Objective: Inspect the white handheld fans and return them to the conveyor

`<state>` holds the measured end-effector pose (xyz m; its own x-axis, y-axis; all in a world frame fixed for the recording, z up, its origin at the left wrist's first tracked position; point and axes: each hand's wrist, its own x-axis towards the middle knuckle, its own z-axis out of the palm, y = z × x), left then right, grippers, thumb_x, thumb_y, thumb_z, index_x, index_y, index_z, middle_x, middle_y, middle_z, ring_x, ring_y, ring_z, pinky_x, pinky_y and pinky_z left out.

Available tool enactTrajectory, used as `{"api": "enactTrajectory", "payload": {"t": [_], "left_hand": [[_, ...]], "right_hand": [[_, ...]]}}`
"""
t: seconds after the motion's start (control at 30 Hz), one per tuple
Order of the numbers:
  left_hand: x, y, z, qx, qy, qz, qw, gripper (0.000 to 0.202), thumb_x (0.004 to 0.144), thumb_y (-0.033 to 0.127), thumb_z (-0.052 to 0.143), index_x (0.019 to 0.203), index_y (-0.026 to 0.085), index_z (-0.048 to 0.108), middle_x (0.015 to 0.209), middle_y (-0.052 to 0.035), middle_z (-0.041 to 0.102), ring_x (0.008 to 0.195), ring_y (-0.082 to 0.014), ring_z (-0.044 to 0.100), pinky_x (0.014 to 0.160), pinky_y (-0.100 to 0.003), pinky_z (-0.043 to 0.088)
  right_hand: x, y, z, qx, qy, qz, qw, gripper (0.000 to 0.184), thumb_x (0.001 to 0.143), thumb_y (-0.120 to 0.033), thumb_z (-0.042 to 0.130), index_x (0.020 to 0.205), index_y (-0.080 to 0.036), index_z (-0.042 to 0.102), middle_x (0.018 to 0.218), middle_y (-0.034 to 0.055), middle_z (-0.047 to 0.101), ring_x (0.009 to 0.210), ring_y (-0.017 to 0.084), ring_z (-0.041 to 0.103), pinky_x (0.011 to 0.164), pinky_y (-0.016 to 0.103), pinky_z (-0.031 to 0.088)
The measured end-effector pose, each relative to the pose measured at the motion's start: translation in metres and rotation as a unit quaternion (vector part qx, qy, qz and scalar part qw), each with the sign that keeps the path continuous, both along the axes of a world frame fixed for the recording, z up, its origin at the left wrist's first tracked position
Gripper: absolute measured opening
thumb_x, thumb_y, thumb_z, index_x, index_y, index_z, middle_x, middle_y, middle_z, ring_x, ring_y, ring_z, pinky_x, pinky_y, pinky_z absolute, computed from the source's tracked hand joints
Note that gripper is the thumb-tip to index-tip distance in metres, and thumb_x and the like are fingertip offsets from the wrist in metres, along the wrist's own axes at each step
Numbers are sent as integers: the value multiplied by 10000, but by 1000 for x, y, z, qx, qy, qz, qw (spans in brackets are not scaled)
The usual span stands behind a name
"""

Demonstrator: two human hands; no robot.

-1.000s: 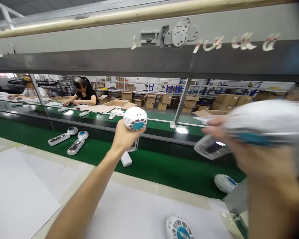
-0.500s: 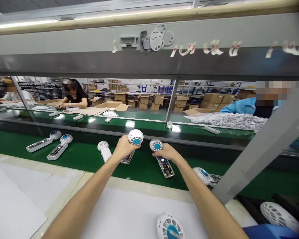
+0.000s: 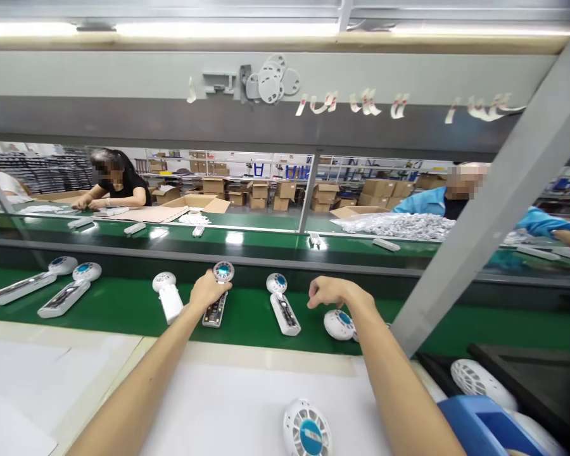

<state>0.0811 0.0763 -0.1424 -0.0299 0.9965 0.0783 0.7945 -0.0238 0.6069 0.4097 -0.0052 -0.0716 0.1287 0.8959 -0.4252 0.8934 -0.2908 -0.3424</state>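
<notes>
My left hand point(image 3: 208, 291) is closed around a white handheld fan point(image 3: 218, 296) with a blue hub and an exposed circuit board in its handle; the fan lies on the green conveyor belt point(image 3: 123, 307). My right hand point(image 3: 330, 292) hovers empty above the belt with its fingers loosely curled and apart. It is between a second open-handled fan point(image 3: 282, 304) on its left and a white fan head point(image 3: 339, 324) just below it. A closed white fan point(image 3: 167, 296) lies to the left of my left hand.
Two more fans point(image 3: 61, 288) lie far left on the belt. A fan head point(image 3: 306, 429) sits on the white worktable point(image 3: 228, 411); another point(image 3: 475, 380) is by a blue bin point(image 3: 489, 427) at right. A grey diagonal strut point(image 3: 479, 228) crosses the right. Two people work across the line.
Both hands lowered to the belt. My right hand let go of its fan, which now lies on the belt to its left. My left hand's fan has come down onto the belt.
</notes>
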Motion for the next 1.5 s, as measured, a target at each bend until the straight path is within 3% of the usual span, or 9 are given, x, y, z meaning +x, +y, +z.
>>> {"api": "enactTrajectory", "payload": {"t": [0.2,0.37,0.57,0.77,0.9,1.0,1.1,1.3,1.5], "left_hand": [[-49,14,13,18,87,98,991,501,778,569,605,1040,152,696,1349,-265,531,1310,-504,404,992,-603,376],[-86,18,13,-12,98,223,970,611,768,594,615,1164,129,639,1442,-314,393,1289,-550,360,894,-729,372],[-100,15,-6,22,106,249,962,486,728,362,679,1169,172,603,1432,-271,385,1304,-480,354,913,-684,402],[-113,11,-15,64,68,291,952,509,710,197,603,1215,151,554,1445,-286,344,1321,-492,330,962,-683,350],[-121,5,-10,76,-17,315,946,551,675,178,623,1221,158,545,1476,-273,323,1348,-533,303,1015,-702,293],[-120,2,5,89,-120,330,932,636,677,166,657,1293,191,501,1502,-235,310,1373,-511,312,1068,-667,292],[-109,7,31,89,-270,321,903,663,766,207,654,1380,201,406,1463,-191,396,1302,-387,466,1031,-572,435],[-74,3,86,27,-593,156,790,365,895,112,356,1220,148,517,967,-108,680,906,-218,704,769,-381,621],[-41,-40,125,-51,-717,16,695,337,856,86,422,1177,87,524,995,-160,702,964,-245,724,725,-319,635]], "right_hand": [[-6,1,-14,-91,-39,16,995,352,479,-257,851,796,-205,709,751,24,641,701,237,628,618,375,504],[-12,3,-19,-105,-27,70,992,310,497,-243,839,775,-210,706,770,14,644,675,195,587,606,331,478],[-14,6,-12,6,25,94,995,322,618,-227,780,924,-224,680,777,-7,632,658,148,551,569,242,415],[-14,15,-13,159,48,38,985,295,908,-279,544,1177,-187,623,1216,111,640,1067,224,605,861,277,461],[-2,17,-20,45,66,59,995,612,621,-425,863,1154,-197,667,1129,92,679,968,240,658,822,298,508],[5,18,-26,-38,52,56,996,710,386,-346,949,1041,-215,708,1038,67,683,911,263,671,731,317,531],[4,20,-33,-82,46,54,994,614,347,-250,932,916,-194,708,962,51,675,866,256,668,676,310,535],[-9,17,-42,-102,142,36,984,344,559,-307,846,824,-141,701,853,76,698,752,208,669,590,271,550],[-21,14,-26,57,291,-82,951,240,775,-323,749,890,-133,657,732,35,635,628,137,577,493,204,442]]}}
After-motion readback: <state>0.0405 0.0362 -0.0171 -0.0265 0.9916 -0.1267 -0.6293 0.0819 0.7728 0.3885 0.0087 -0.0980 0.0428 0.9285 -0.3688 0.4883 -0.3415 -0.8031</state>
